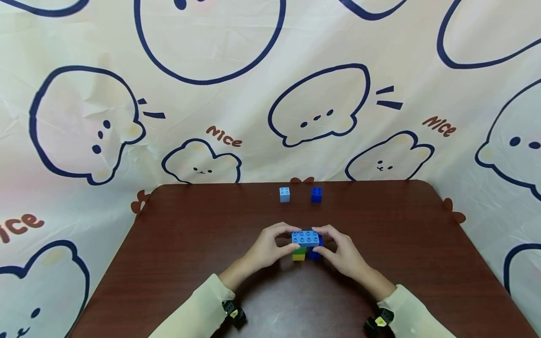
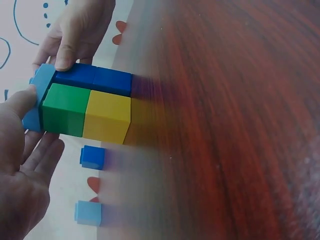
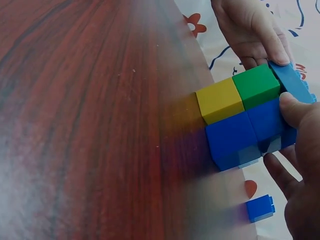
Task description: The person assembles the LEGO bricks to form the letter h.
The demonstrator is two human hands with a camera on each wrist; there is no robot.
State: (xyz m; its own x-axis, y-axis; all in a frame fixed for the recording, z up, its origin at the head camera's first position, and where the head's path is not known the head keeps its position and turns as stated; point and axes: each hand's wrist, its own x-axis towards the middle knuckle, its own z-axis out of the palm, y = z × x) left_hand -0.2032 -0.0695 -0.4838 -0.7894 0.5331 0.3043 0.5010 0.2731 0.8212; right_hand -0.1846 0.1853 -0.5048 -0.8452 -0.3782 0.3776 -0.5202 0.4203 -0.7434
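My left hand (image 1: 268, 244) pinches the left end of a long light blue toy brick (image 1: 305, 238) between thumb and fingers. The light blue brick lies across two short stacks that stand side by side on the table. One stack has a green brick (image 2: 67, 109) on a yellow brick (image 2: 107, 115). The other is two dark blue bricks, an upper one (image 3: 270, 122) and a lower one (image 3: 232, 140). My right hand (image 1: 342, 251) grips the upper dark blue brick, its thumb on the near face. Whether the light blue brick is fully seated cannot be told.
Near the far edge of the brown table (image 1: 203, 220) stand a small light blue brick (image 1: 284, 195) and, to its right, a small dark blue brick (image 1: 316, 195). A pale cloth with cartoon outlines (image 1: 253, 108) hangs behind the table.
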